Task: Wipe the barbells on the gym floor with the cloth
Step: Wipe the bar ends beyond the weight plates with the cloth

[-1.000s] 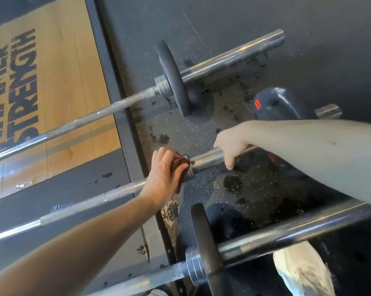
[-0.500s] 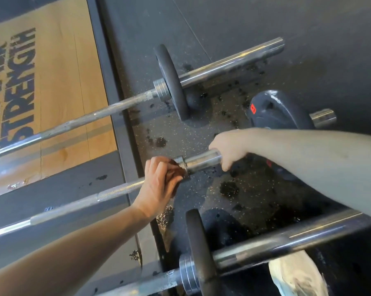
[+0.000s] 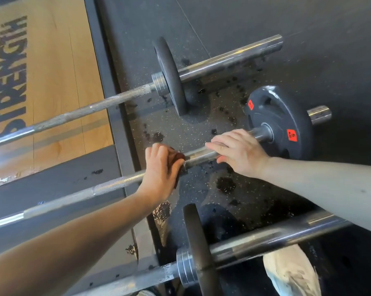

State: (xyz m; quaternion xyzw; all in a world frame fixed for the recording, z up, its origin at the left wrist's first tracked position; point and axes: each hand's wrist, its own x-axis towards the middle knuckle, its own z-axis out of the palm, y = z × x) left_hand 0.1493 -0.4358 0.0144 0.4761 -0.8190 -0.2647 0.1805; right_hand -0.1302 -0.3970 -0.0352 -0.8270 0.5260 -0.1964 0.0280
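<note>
Left hand [image 3: 161, 167]: fingers curled over the middle barbell [image 3: 116, 182] at its collar, gripping a dark red cloth [image 3: 178, 157].
Cloth: bunched between palm and bar, showing at 3 o'clock of the fingertips.
Right hand [image 3: 238, 152]: at 3 o'clock from the left hand, fingers laid nearly straight over the chrome sleeve, thumb beneath, holding it.
Weight plate [image 3: 280, 116]: on that sleeve, at 2 o'clock from the right hand.
Far barbell [image 3: 223, 60]: at 12 o'clock, on the rubber floor [image 3: 308, 28] and wooden platform [image 3: 58, 60].
Near barbell [image 3: 265, 238]: at 6 o'clock, beside a pale shoe [image 3: 291, 272].
</note>
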